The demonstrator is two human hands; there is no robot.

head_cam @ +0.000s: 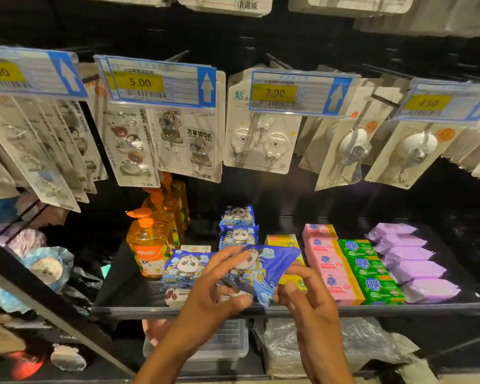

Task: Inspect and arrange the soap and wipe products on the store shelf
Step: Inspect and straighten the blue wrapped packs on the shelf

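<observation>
I hold one wipe pack [263, 268] up to the right of the front orange soap bottle [147, 252], just above the front lip of the shelf [399, 309]. It is a soft, crinkly pouch, deep blue, printed with a cartoon panda in flowing robes among white clouds and waves. It sits tilted, its upper right corner pointing up and away from the bottle. My left hand [216, 286] grips its lower left part, fingers curled over the printed face and thumb tucked beneath. My right hand [306, 289] pinches its lower right edge between thumb and bent fingers. I count four panda-printed packs in all. One is in my hands, a second pack [183, 268] lies flat just beside the bottle's base on its right, and two standing packs [238, 236] sit one behind the other, further back on the bottle's right. Behind the bottle at least two more orange pump bottles [164, 217] stand in a row; whether there are more I cannot tell. Going right from the bottle, past my pack, come four pink soap bars [327, 263] in a column, then three green soap bars [367, 268]. Five lilac packs [417, 270] lie farthest from it. A yellow box [281, 241] sits between the standing packs and the pink bars.
</observation>
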